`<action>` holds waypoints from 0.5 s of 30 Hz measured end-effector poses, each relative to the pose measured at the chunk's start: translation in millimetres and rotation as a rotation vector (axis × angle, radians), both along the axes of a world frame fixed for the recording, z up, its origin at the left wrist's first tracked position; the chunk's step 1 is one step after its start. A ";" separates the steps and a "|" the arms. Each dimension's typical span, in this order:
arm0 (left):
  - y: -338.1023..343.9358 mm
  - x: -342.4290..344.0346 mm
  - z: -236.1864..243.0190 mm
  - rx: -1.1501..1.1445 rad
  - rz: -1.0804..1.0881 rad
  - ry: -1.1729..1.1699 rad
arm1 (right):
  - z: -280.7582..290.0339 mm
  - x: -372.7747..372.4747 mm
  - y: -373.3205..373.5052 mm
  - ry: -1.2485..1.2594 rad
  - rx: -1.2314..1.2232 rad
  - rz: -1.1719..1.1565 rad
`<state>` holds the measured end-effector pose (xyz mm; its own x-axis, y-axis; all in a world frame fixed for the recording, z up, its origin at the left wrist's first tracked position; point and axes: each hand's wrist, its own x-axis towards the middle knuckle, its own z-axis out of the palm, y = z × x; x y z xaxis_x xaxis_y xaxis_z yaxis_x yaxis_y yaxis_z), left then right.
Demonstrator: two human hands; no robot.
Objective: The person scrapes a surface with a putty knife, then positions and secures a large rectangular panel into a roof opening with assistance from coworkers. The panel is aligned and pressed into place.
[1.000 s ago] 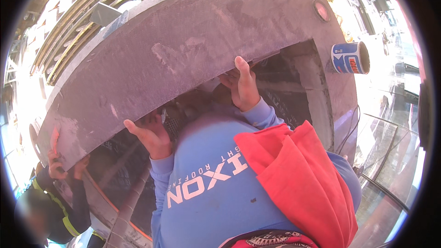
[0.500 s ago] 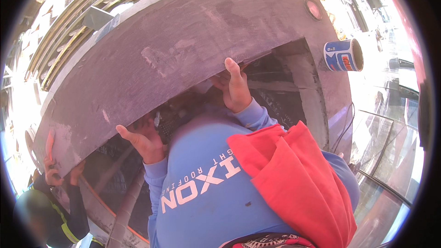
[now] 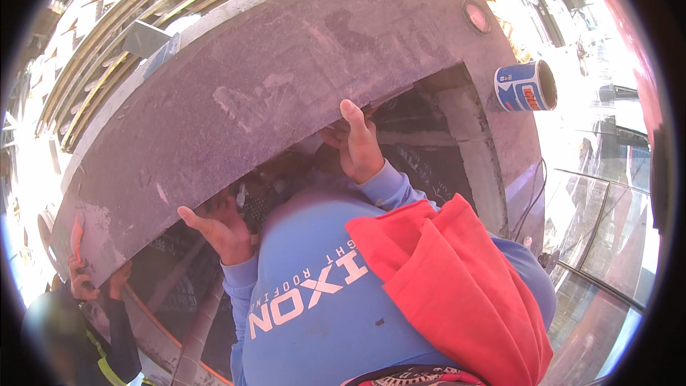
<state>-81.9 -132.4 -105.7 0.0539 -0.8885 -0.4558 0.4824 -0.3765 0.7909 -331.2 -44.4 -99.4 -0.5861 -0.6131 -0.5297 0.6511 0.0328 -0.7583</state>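
A large curved grey-brown panel spans the view above a dark opening. My left hand grips the panel's lower edge, thumb up, fingers curled behind it in shadow. My right hand holds the same edge farther right, its thumb along the face and its fingers partly hidden underneath. At the lower left, a co-worker's two hands hold the panel's end, beside a red strip. My blue shirt, with a red cloth over it, fills the lower middle.
A round can with a blue label lies sideways at the upper right, below a round pink fitting. Curved slats show beyond the panel. Glass panes are at the right. A cable hangs beside the opening. The co-worker is close at lower left.
The panel, can and both my hands have shifted left in the picture, and my hands sit slightly lower. Both grips on the edge look the same; the co-worker still holds the end.
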 end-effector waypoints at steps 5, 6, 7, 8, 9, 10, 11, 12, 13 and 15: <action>-1.5 10.1 -11.8 0.023 -0.051 0.059 | 3.1 0.6 0.6 0.012 -0.009 -0.013; -0.5 9.7 -10.3 0.029 -0.063 0.060 | 3.5 0.8 -0.5 0.013 -0.007 -0.024; 0.8 9.7 -7.5 0.034 -0.077 0.062 | 3.8 1.9 -1.9 0.014 -0.007 -0.034; 2.4 8.8 -3.7 0.049 -0.060 0.054 | 4.4 2.7 -1.5 0.015 -0.007 -0.045; 3.1 6.0 0.5 0.064 -0.045 0.048 | 1.7 2.0 0.9 0.011 -0.013 -0.047; 1.4 -1.1 8.9 0.079 0.005 0.040 | -3.3 1.3 0.3 0.012 -0.030 -0.044; 1.2 -5.4 15.0 0.094 0.056 0.033 | -6.3 2.3 0.1 0.013 -0.047 -0.038; 1.1 -2.1 10.4 0.045 0.002 0.073 | -4.9 3.1 -3.1 0.011 -0.023 -0.038; 3.7 7.1 -1.5 -0.012 -0.054 0.113 | -1.6 4.7 -2.4 0.012 -0.005 -0.040; -0.2 10.1 -3.2 -0.070 -0.120 0.151 | 4.2 4.5 -0.4 0.008 0.017 -0.048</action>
